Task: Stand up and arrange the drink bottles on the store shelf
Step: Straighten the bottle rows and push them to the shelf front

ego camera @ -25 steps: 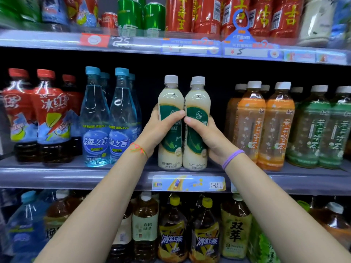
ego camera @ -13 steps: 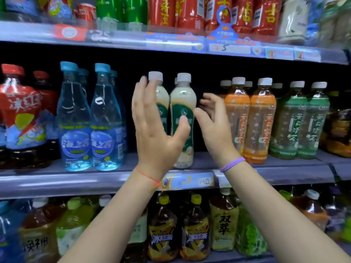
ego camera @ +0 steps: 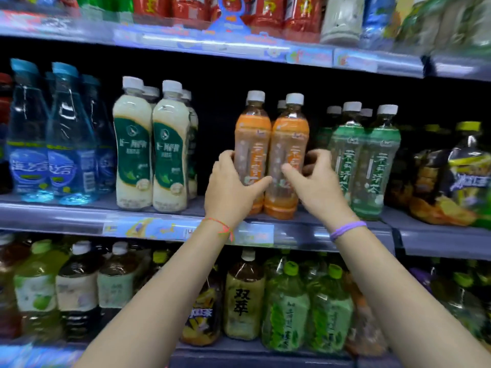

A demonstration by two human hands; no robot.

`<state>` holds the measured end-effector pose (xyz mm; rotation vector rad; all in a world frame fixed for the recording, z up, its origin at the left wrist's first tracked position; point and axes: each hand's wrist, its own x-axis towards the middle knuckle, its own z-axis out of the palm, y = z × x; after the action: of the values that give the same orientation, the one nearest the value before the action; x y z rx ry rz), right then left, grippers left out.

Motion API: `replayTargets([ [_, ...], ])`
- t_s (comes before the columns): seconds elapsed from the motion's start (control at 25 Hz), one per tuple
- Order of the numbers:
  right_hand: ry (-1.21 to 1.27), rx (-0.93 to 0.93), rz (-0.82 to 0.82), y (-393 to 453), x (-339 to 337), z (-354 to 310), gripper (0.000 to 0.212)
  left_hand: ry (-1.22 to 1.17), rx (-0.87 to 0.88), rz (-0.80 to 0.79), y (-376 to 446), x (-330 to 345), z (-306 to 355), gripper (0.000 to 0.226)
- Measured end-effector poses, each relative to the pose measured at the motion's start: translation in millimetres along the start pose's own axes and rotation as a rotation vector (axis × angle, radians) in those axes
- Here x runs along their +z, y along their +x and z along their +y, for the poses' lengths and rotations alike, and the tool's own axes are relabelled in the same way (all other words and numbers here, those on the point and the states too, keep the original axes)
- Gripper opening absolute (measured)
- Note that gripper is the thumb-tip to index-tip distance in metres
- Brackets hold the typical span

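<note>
Two orange-labelled tea bottles stand upright side by side on the middle shelf [ego camera: 305,232]. My left hand [ego camera: 233,189] wraps around the left orange bottle [ego camera: 252,139], thumb across its front. My right hand [ego camera: 316,187] curls around the right orange bottle [ego camera: 291,139] from its right side. More orange bottles stand behind them. Two cream-coloured bottles with green labels [ego camera: 148,147] stand upright to the left, untouched.
Blue water bottles [ego camera: 50,144] stand at far left, green tea bottles [ego camera: 364,160] right of the orange ones, dark bottles [ego camera: 462,176] beyond. Red cans and bottles fill the upper shelf [ego camera: 239,46]. Larger bottles crowd the lower shelf [ego camera: 244,296].
Both hands left the cream bottles, opened, then moved right and closed on the two front orange bottles. The view shifted to the right.
</note>
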<state>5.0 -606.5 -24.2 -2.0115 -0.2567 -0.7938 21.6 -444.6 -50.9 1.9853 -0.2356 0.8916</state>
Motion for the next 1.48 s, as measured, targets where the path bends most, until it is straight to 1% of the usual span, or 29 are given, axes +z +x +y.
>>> replayTargets([
  [0.08, -0.048, 0.028, -0.143, -0.8, -2.8, 8.3, 0.046, 0.020, -0.044, 0.024, -0.5, 8.1, 3.3, 0.077],
  [0.12, -0.060, 0.023, -0.168, -0.6, -1.3, 11.7, 0.048, 0.022, -0.056, 0.029, 0.6, 7.2, 2.9, 0.076],
  [0.2, -0.074, 0.011, -0.175, 2.1, -2.3, 16.6, 0.054, 0.020, -0.070, 0.017, 0.8, 4.8, 4.4, 0.070],
  [0.24, -0.073, 0.004, -0.173, 4.6, -2.9, 18.3, 0.061, 0.003, -0.069, 0.005, 0.3, 4.0, 5.0, 0.066],
  [0.28, -0.051, 0.003, -0.168, 7.4, -3.0, 17.9, 0.073, -0.027, -0.064, -0.007, 1.3, 3.4, 4.2, 0.067],
  [0.32, -0.002, 0.020, -0.166, 11.7, -2.1, 18.0, 0.091, -0.076, -0.061, -0.021, 3.0, 2.2, 5.3, 0.076],
  [0.36, 0.092, 0.050, -0.183, 18.0, 0.4, 18.1, 0.108, -0.142, -0.065, -0.034, 8.4, 1.5, 4.3, 0.091],
  [0.4, 0.213, 0.083, -0.213, 24.9, 3.3, 18.9, 0.120, -0.217, -0.089, -0.059, 14.6, 0.6, 3.6, 0.106],
  [0.44, 0.336, 0.114, -0.242, 32.0, 6.6, 20.8, 0.128, -0.300, -0.124, -0.091, 23.6, 0.7, 1.9, 0.116],
  [0.52, 0.527, 0.173, -0.282, 46.7, 13.4, 26.5, 0.134, -0.453, -0.206, -0.183, 41.5, 0.8, 1.9, 0.125],
  [0.56, 0.593, 0.201, -0.301, 53.0, 17.0, 30.2, 0.133, -0.524, -0.241, -0.233, 48.7, 1.2, 1.0, 0.125],
  [0.6, 0.638, 0.214, -0.327, 57.2, 20.4, 33.9, 0.128, -0.586, -0.252, -0.287, 54.0, 2.5, -0.3, 0.120],
  [0.68, 0.691, 0.209, -0.366, 63.3, 23.9, 37.7, 0.112, -0.641, -0.222, -0.376, 61.2, 4.8, 0.5, 0.104],
  [0.72, 0.710, 0.207, -0.386, 65.0, 25.0, 38.3, 0.107, -0.645, -0.204, -0.389, 63.8, 5.7, 0.1, 0.098],
  [0.76, 0.724, 0.203, -0.401, 66.0, 26.7, 39.0, 0.104, -0.650, -0.182, -0.385, 66.1, 7.2, -2.5, 0.095],
  [0.92, 0.761, 0.182, -0.415, 63.5, 33.9, 42.0, 0.101, -0.679, -0.132, -0.361, 70.4, 4.0, -17.8, 0.098],
  [1.16, 0.758, 0.233, -0.376, 58.4, 40.1, 37.9, 0.108, -0.666, -0.136, -0.321, 66.3, 1.9, -24.1, 0.094],
  [1.24, 0.729, 0.226, -0.357, 55.4, 38.2, 33.2, 0.108, -0.662, -0.136, -0.310, 62.9, -1.6, -18.9, 0.100],
  [1.28, 0.709, 0.215, -0.343, 52.7, 35.1, 28.2, 0.107, -0.636, -0.149, -0.264, 57.2, -4.8, -12.5, 0.105],
  [1.32, 0.679, 0.180, -0.309, 48.7, 30.7, 22.1, 0.103, -0.570, -0.125, -0.175, 48.8, -7.4, -6.3, 0.109],
  [1.36, 0.644, 0.126, -0.238, 43.7, 24.7, 15.4, 0.094, -0.462, -0.030, -0.054, 38.1, -10.2, 0.0, 0.107],
  [1.4, 0.608, 0.054, -0.122, 38.8, 17.7, 8.7, 0.081, -0.343, 0.139, 0.083, 28.3, -13.2, 6.3, 0.098],
  [1.48, 0.557, -0.123, 0.153, 32.9, -1.6, -3.9, 0.050, -0.187, 0.556, 0.323, 12.1, -17.8, 26.7, 0.062],
])
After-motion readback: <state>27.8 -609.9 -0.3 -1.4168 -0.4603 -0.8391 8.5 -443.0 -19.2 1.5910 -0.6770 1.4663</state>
